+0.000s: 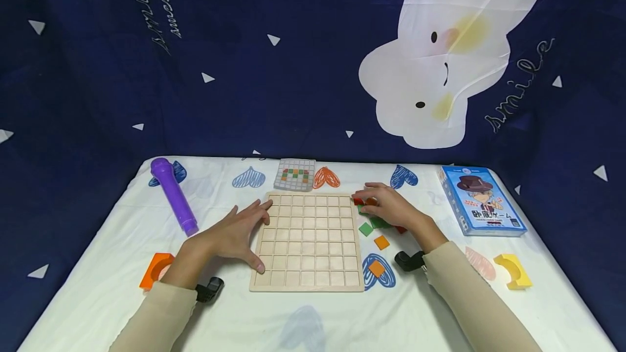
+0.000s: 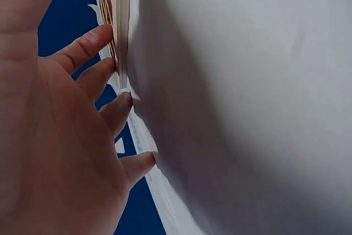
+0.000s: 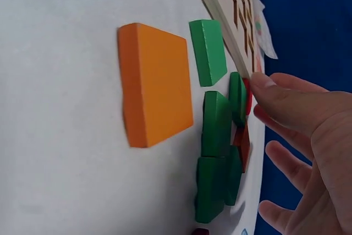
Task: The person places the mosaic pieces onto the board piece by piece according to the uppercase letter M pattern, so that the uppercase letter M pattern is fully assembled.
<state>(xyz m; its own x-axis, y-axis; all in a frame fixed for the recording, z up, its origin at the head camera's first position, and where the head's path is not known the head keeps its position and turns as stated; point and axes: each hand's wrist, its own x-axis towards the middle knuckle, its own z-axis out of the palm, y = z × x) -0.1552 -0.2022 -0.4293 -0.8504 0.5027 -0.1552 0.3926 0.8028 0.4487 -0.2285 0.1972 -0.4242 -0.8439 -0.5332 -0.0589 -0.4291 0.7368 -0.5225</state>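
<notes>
A pale wooden grid board (image 1: 308, 243) lies flat, its squares bare. My left hand (image 1: 232, 235) spreads along the board's left side, thumb near the lower corner and fingers by the upper one. In the left wrist view its fingertips (image 2: 99, 37) meet the board edge (image 2: 122, 31). My right hand (image 1: 393, 208) reaches over loose tiles by the board's upper right corner. Its thumb and fingertips are right at a red tile (image 3: 247, 94), partly hidden by the hand. Green tiles (image 3: 216, 125) cluster beside it, and an orange tile (image 3: 162, 86) lies nearer the wrist camera.
Behind the board lies a small pattern card (image 1: 295, 175). A purple microphone-shaped stick (image 1: 173, 195) is at the left, with an orange arch block (image 1: 155, 268) near the left forearm. A blue game box (image 1: 481, 200) and yellow arch block (image 1: 514, 271) are at the right.
</notes>
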